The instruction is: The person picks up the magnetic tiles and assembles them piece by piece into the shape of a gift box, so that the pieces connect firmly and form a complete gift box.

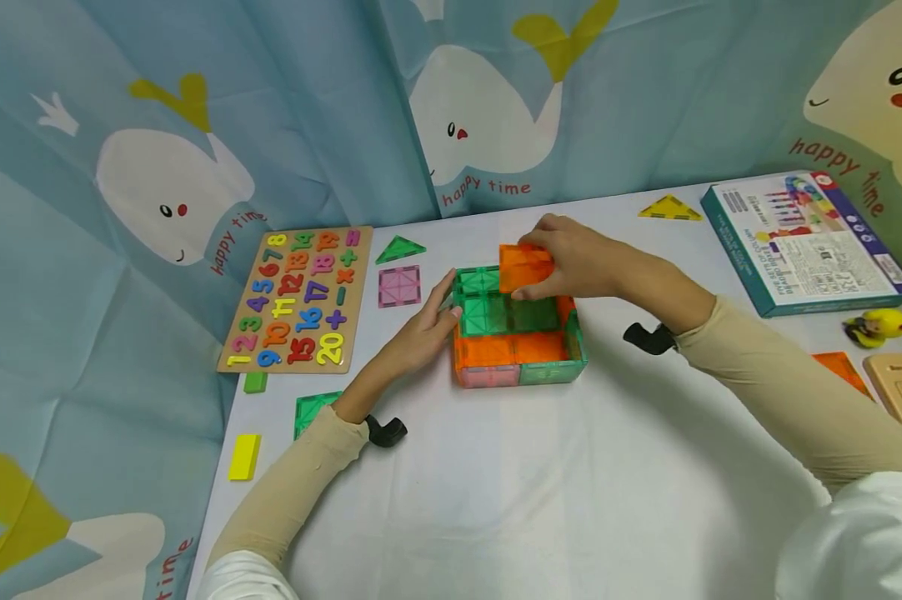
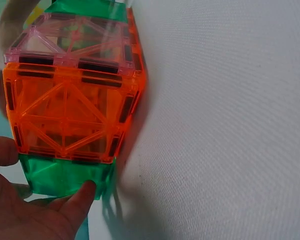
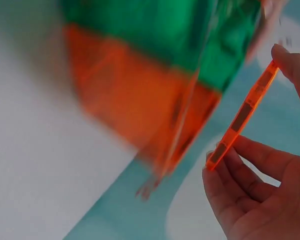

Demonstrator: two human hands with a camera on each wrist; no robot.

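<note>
A low box built of translucent magnetic tiles [image 1: 488,354] stands on the table, with orange, green and pink walls and green tiles across part of its top. My left hand [image 1: 423,337] rests against its left side, the fingers reaching along the green end tile [image 2: 60,177] and the thumb at the upper edge. Above the box's far right part, my right hand [image 1: 571,254] pinches an orange square magnetic tile [image 1: 522,267] by its edges. In the right wrist view that tile [image 3: 242,115] is seen edge-on, apart from the blurred box, between thumb and fingertips.
To the left lie a wooden number board [image 1: 293,300], a green triangle tile [image 1: 400,248], a pink square tile [image 1: 399,286], a green tile [image 1: 314,411] and a yellow block [image 1: 244,457]. At right are a yellow triangle tile [image 1: 669,208], a boxed game [image 1: 811,242] and a yellow toy figure [image 1: 876,327].
</note>
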